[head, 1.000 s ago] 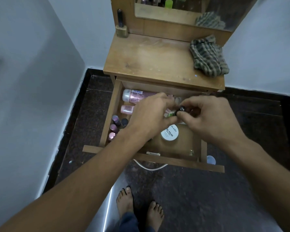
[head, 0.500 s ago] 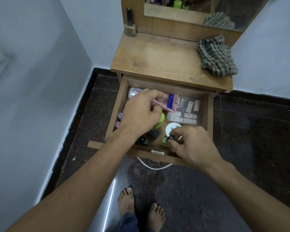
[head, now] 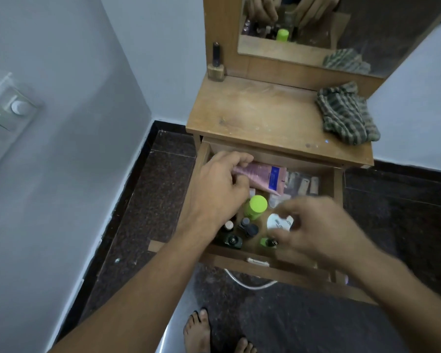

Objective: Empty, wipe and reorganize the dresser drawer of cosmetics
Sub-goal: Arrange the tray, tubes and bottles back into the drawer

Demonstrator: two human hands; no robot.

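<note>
Wooden and pale brown, the dresser top (head: 265, 115) carries a crumpled green striped cloth (head: 346, 114) at its right rear and a small nail-polish bottle with a tall black cap (head: 216, 63) at its left rear. Below it the pulled-out wooden drawer (head: 337, 189) is full of cosmetics, so by my reading the emptying has hardly begun.

Largest among the contents is the flat pink tube with a dark blue label (head: 261, 177). It lies along the back of the drawer, its long axis running left to right and sloping slightly toward the person, with the flat crimped end pointing right. Its left end is hidden under the left hand (head: 214, 192), whose fingers are curled down around that end in a grasp. This hand is clearly the nearer one; a lift would carry the tube up and back toward the dresser top.

Just in front of the tube stands a bottle with a lime-green round cap (head: 255, 205), upright, touching or nearly touching the left hand's knuckles. To its right lies a white round jar lid (head: 278, 221), partly covered by the right hand (head: 323, 230). That hand is blurred with fingers loosely spread above the lid and a small green bottle with a black cap (head: 267, 242); whether it grips anything I cannot tell.

Several small dark bottles (head: 247, 229) stand clustered at the front left.
</note>
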